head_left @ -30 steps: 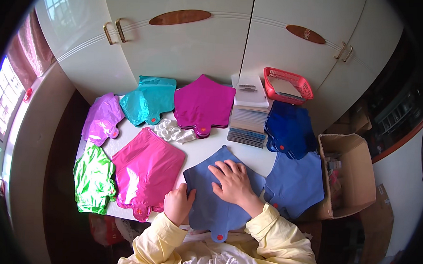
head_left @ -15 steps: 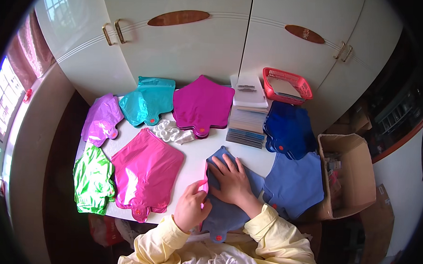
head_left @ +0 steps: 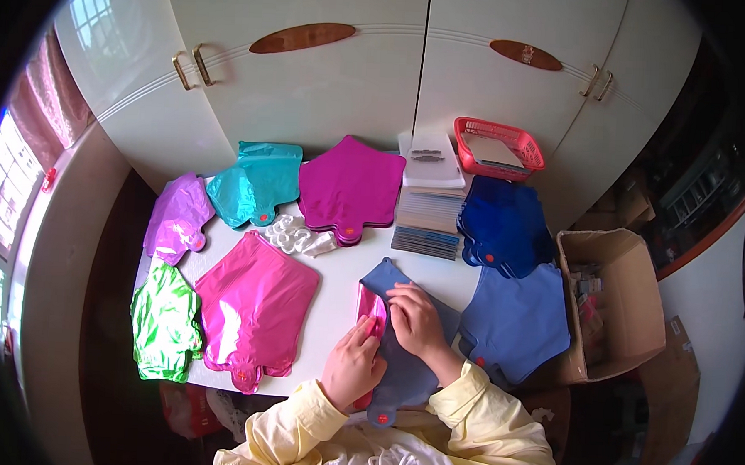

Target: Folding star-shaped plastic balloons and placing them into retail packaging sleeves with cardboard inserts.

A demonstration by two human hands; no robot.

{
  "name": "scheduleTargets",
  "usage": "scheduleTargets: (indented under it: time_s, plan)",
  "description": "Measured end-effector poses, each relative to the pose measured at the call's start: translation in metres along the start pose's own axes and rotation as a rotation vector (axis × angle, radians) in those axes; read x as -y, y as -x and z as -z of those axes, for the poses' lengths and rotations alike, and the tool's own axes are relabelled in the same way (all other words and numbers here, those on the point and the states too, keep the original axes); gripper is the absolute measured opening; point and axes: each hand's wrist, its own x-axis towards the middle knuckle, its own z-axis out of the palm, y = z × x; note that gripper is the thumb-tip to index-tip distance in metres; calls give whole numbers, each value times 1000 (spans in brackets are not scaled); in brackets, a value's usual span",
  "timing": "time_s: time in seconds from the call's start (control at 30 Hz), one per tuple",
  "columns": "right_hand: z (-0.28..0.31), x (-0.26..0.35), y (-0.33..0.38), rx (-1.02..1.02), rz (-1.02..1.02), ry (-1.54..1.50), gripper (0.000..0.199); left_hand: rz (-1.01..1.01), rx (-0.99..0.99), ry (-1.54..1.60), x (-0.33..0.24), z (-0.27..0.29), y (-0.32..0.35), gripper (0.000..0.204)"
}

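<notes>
- Slate-blue foil balloon (head_left: 399,375) lies flat at table's (head_left: 346,273) near edge, its left side folded over, pink underside showing.
- Left hand (head_left: 352,366) pinches the folded pink edge, fingers closed on it.
- Right hand (head_left: 417,319) rests flat on the balloon, fingers pressing beside the fold.
- Pink balloon stack (head_left: 253,306) sits just left.

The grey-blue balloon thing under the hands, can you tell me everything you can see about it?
The grey-blue foil balloon lies flat and uninflated on the white table, right in front of the person. It looks like thin, matte foil, star-like in outline, with a narrow neck pointing toward the person and a small red dot near its end. Its left edge is folded over, showing a shiny pink underside. The left hand pinches that fold, and the right hand presses flat on top. A bluer balloon lies beside it on the right.
</notes>
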Motion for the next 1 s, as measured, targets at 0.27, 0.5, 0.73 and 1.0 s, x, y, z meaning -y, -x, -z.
scheduleTargets:
  time_s: [0.27,0.5,0.73,1.0]
  plan:
    - [0,10,-4,31,49,172,15,-30,-51,-122,-5,-10,-1,15]
    - [2,13,-5,51,59,215,11,-109,198,-176,24,22,-7,33]
    - [0,13,-3,44,40,221,10,-236,313,-313,50,41,-16,53]
    - [-1,12,-3,18,9,233,11,-224,321,-351,54,35,-17,65]
